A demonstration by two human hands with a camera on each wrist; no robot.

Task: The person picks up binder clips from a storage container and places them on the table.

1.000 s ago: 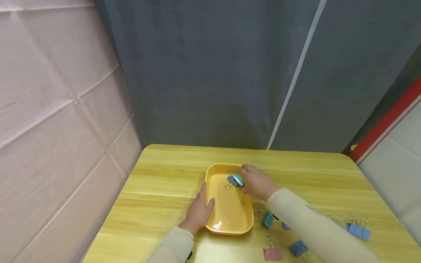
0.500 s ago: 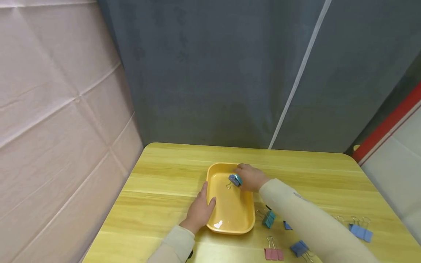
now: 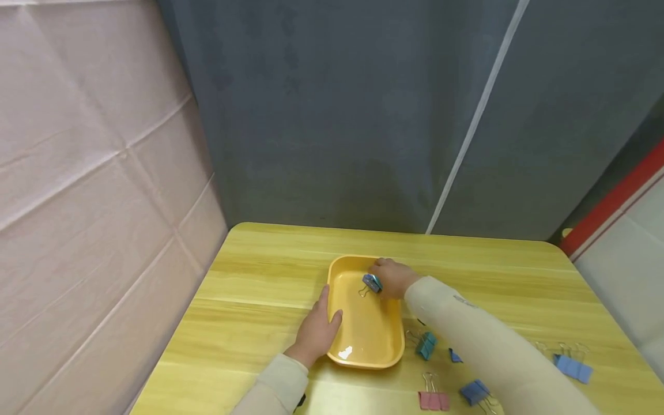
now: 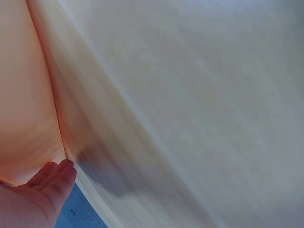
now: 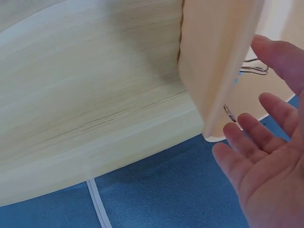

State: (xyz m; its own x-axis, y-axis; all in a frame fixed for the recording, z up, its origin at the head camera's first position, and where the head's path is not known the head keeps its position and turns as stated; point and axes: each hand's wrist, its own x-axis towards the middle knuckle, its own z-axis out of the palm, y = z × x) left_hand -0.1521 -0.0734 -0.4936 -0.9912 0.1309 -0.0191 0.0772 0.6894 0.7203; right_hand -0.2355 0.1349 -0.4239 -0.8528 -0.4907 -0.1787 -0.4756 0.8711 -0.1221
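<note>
A yellow plastic tray (image 3: 363, 337) lies on the wooden table, with a blue binder clip (image 3: 370, 282) near its far end. A teal binder clip (image 3: 378, 280) sits against the blue one, partly hidden by my right hand (image 3: 392, 279). That hand reaches over the tray's right rim; in the right wrist view its fingers (image 5: 244, 142) are spread and loosely bent, and wire clip handles (image 5: 255, 70) show beyond the thumb. My left hand (image 3: 317, 329) rests against the tray's left side, fingers straight along the outer wall and thumb over the rim.
Right of the tray lie a teal binder clip (image 3: 426, 346), a pink one (image 3: 433, 400), a blue one (image 3: 475, 392), a small blue piece (image 3: 455, 355) and a light blue clip (image 3: 573, 369). My right forearm (image 3: 487, 340) crosses above this area. A dark curtain (image 3: 321, 115) hangs behind the table.
My right hand has moved slightly left and into the tray, bringing the teal clip up against the blue clip. In the right wrist view its fingers now stand apart. The left hand stays at the tray.
</note>
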